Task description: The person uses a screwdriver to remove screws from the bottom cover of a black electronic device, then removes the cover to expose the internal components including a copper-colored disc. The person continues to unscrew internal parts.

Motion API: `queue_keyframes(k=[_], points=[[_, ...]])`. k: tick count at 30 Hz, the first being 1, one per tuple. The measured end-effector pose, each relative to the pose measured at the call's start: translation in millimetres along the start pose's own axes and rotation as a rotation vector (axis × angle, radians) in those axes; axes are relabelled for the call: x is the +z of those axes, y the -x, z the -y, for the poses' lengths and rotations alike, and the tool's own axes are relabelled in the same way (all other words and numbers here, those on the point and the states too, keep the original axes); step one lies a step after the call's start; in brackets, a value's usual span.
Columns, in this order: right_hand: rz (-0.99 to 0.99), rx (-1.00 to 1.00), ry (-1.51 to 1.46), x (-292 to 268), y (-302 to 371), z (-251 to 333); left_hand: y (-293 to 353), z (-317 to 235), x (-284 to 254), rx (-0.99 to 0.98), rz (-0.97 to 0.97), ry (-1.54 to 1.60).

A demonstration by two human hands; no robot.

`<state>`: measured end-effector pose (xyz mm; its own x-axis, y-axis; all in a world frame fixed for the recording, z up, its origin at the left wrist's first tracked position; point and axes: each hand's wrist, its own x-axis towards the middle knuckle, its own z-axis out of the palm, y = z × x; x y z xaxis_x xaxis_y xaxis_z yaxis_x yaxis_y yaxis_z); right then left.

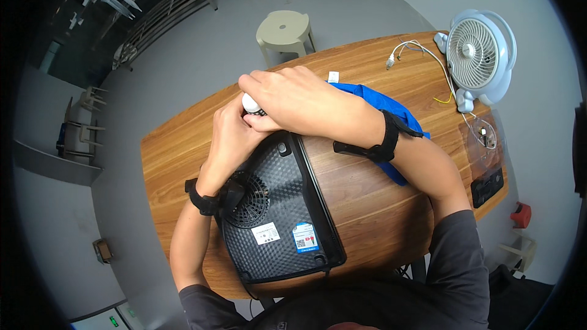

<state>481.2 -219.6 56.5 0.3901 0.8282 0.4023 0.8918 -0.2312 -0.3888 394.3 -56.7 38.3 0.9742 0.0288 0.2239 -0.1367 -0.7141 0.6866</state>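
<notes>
While the left hand (235,131) braces the black appliance (278,208), the right hand (287,95) clamps a white knob (251,103).

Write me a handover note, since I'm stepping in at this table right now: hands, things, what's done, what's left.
Left hand: closed around a small white tool at the far end of the black appliance.
Right hand: laid over the left hand and the tool, gripping.
Appliance: upside down on the table, vents and labels facing up. Blue cloth lies under the right forearm; fan stands at the far right.
Done: appliance turned over.
Left: cannot tell what has been undone; the base looks still in place.
</notes>
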Motion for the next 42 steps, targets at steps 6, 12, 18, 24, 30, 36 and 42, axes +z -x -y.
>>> queue_keyframes(k=[6,12,18,24,30,36,42], points=[[0.001,0.009,-0.008,0,0,-3,-1,10,0,-0.039,0.118,0.028],[-0.045,-0.05,-0.029,0,2,1,-1,7,-2,-0.02,0.063,-0.017],[-0.021,-0.038,-0.02,-4,0,5,-1,6,-4,0.03,0.037,-0.033],[-0.13,-0.07,-0.021,-9,-3,9,4,-2,-9,-0.032,0.058,0.073],[-0.145,-0.061,-0.046,-21,-7,32,28,9,-26,-0.082,0.356,-0.1],[-0.164,-0.089,-0.046,-28,-18,71,71,10,-34,-0.06,0.249,-0.057],[-0.129,-0.097,-0.113,-24,-26,113,117,18,-61,-0.135,0.136,-0.051]])
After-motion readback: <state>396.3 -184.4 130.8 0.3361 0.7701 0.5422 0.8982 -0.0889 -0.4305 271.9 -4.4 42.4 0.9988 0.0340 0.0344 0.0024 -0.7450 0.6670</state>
